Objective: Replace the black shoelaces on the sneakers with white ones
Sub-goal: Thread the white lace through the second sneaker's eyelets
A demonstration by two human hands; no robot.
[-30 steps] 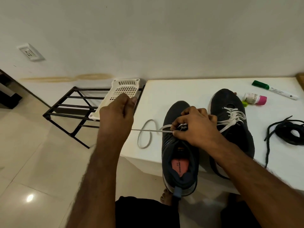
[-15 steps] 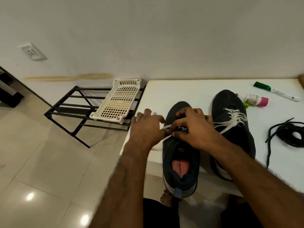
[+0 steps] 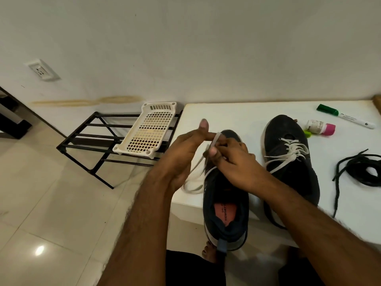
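We see both hands meeting over the front of the near sneaker [image 3: 225,205], which lies on the white tabletop [image 3: 237,112] with its heel hanging past the near edge. The right hand [image 3: 233,162] has its fingers [image 3: 213,150] curled and pinching the white lace [image 3: 193,178] just above the shoe's eyelets. The left hand [image 3: 183,153] presses in from the left, its thumb raised and its other fingers bent against the same lace, with a short stretch of lace standing up between the two hands. Whether the left fingers truly grip the lace or only brace it, we cannot tell for sure, though they curl close around it. Below the left fingers, a loose loop of the lace trails onto the tabletop beside the shoe.

To the right of the right fingers stands the second sneaker [image 3: 288,162], already threaded with a white lace [image 3: 292,149] of its own. Farther right lies a tangle of black laces [image 3: 362,172]. Beyond the second sneaker, well away from the fingers, sit a small bottle with a pink cap [image 3: 320,127] and a green-capped marker [image 3: 344,116].

Left of the left fingers, off the tabletop, a white plastic tray [image 3: 148,133] rests on a black metal rack [image 3: 86,139] standing on the tiled floor.
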